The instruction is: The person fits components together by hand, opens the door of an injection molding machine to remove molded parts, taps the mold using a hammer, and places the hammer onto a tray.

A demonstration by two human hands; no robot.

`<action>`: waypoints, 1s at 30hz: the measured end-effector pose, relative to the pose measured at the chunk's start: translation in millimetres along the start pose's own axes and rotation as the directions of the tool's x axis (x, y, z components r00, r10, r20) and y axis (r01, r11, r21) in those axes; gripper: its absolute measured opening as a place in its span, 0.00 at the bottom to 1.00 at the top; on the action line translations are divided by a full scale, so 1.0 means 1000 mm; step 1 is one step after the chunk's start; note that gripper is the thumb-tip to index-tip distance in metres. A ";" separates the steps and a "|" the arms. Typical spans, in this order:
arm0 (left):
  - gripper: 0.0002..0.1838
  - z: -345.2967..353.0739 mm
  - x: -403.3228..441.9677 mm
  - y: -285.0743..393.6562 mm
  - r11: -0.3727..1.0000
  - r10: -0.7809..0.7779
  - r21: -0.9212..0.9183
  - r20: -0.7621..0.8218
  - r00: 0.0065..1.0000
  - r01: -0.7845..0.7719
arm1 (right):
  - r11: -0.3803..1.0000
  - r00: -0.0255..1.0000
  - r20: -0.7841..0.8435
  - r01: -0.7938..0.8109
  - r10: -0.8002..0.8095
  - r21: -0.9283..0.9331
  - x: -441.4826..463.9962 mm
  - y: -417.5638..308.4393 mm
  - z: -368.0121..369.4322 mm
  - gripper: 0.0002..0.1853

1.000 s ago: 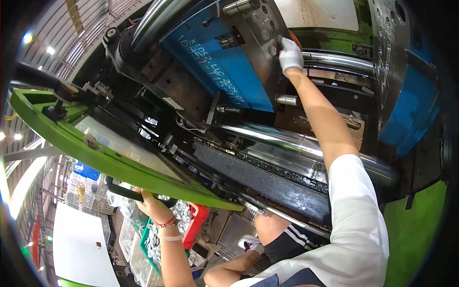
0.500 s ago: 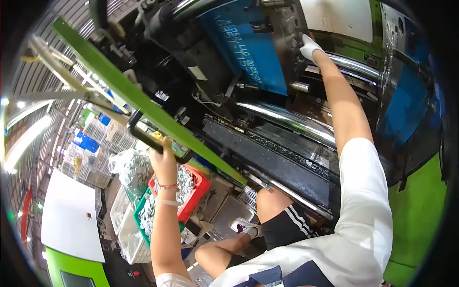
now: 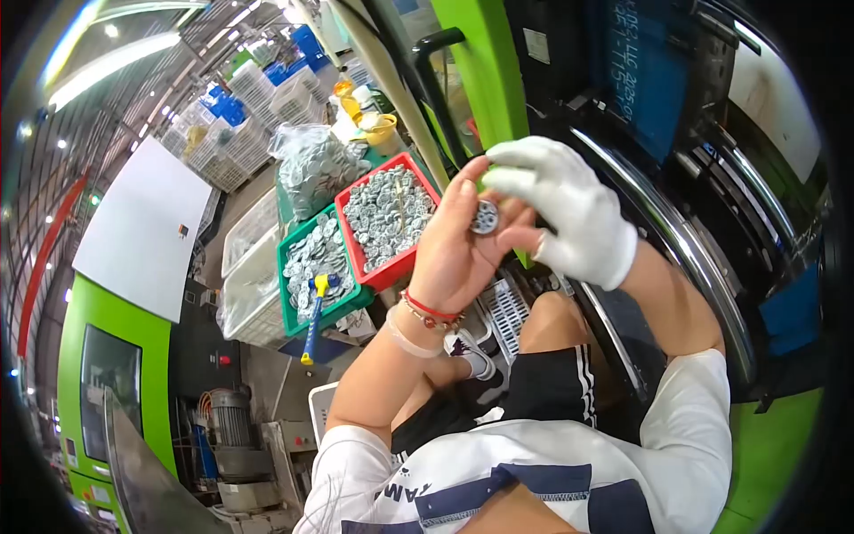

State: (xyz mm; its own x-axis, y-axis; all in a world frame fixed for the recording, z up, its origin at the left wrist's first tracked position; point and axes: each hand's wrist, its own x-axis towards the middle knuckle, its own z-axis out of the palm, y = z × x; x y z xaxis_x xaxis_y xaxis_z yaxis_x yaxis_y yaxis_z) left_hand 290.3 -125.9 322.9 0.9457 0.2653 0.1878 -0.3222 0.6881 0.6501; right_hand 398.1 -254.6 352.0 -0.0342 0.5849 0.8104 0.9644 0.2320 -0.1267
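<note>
A small round grey part (image 3: 485, 217) with holes lies against the fingers of my left hand (image 3: 458, 245), which is bare, palm up, with bracelets at the wrist. Over it is my right hand (image 3: 569, 209) in a white glove, fingers curved around the part's far side and the thumb tip bare. Whether the gloved fingers touch the part is hard to tell. To the left of both hands, a red tray (image 3: 381, 278) holds many grey round parts. Beside it a green tray (image 3: 294, 322) holds more, with a blue and yellow hammer (image 3: 315, 311) on top.
A green machine door (image 3: 494, 80) with a black handle (image 3: 425, 84) stands just beyond my hands. Metal bars (image 3: 663, 222) of the machine run along the right. A clear bag of parts (image 3: 316, 169) sits behind the trays. Stacked white crates (image 3: 258, 93) are farther back.
My left hand has left the door handle and my right hand has come back from the mould plate. Both are now together in front of me with a round part. The view has turned left.
</note>
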 end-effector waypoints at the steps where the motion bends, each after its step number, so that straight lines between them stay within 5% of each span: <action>1: 0.22 -0.002 -0.002 0.002 1.000 -0.006 -0.029 0.070 0.998 0.008 | 0.995 0.997 0.071 0.005 0.002 -0.103 0.003 -0.005 0.003 0.22; 8: 0.25 -0.009 -0.010 -0.005 0.999 -0.044 -0.026 0.089 0.995 0.046 | 0.987 0.995 0.102 0.035 -0.019 -0.158 0.001 -0.010 0.011 0.25; 10: 0.26 -0.019 -0.006 -0.007 0.985 -0.125 -0.091 0.216 0.968 0.148 | 0.981 0.996 0.093 0.030 -0.013 -0.194 -0.002 -0.008 0.010 0.23; 11: 0.26 -0.012 -0.013 -0.007 0.980 -0.188 0.086 0.085 0.979 0.181 | 0.972 0.995 0.097 0.020 0.003 -0.232 -0.001 -0.006 0.005 0.22; 14: 0.21 -0.014 -0.011 -0.010 0.945 -0.206 0.244 -0.069 0.976 0.217 | 0.951 0.993 0.121 0.030 0.007 -0.307 -0.002 0.001 -0.005 0.19; 18: 0.19 -0.013 -0.004 -0.011 0.959 -0.280 0.078 0.125 0.952 0.272 | 0.997 0.995 0.065 -0.077 0.077 -0.004 -0.015 0.012 0.006 0.20; 20: 0.20 0.002 -0.003 -0.015 0.949 -0.303 -0.071 0.070 0.950 0.308 | 0.836 0.917 0.133 -0.398 0.376 0.378 -0.024 0.009 0.009 0.22; 24: 0.21 0.000 0.007 -0.027 0.933 -0.343 -0.087 0.086 0.936 0.350 | 0.952 0.982 0.039 -0.187 0.183 0.241 -0.032 0.025 0.002 0.18; 26: 0.21 0.005 0.016 -0.027 0.938 -0.343 0.067 0.058 0.938 0.339 | 0.970 0.983 -0.067 -0.157 0.172 0.188 -0.040 0.034 -0.007 0.17; 27: 0.21 0.018 0.018 -0.025 0.953 -0.215 0.212 -0.032 0.976 0.217 | 0.972 0.976 -0.099 -0.177 0.194 0.157 -0.039 0.040 -0.027 0.16; 28: 0.21 0.022 0.026 -0.016 0.853 0.018 0.519 0.057 0.998 -0.045 | 0.972 0.967 -0.136 -0.198 0.214 0.126 -0.038 0.049 -0.049 0.15; 29: 0.17 0.026 0.032 -0.003 0.233 0.380 0.902 0.258 0.888 -0.362 | 0.954 0.906 -0.314 -0.235 0.285 0.186 -0.043 0.065 -0.066 0.14; 30: 0.15 0.007 0.050 -0.001 0.185 0.642 0.824 0.311 0.701 -0.535 | 0.936 0.804 -0.481 -0.270 0.349 0.227 -0.049 0.089 -0.086 0.14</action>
State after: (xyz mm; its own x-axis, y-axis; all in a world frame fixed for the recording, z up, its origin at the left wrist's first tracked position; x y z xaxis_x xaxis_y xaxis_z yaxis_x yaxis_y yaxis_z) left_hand 338.0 -117.9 336.8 0.4695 0.4179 0.7778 -0.5297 -0.5715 0.6268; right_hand 508.4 -329.9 350.4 0.4353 0.1770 0.8827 0.8520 0.2359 -0.4674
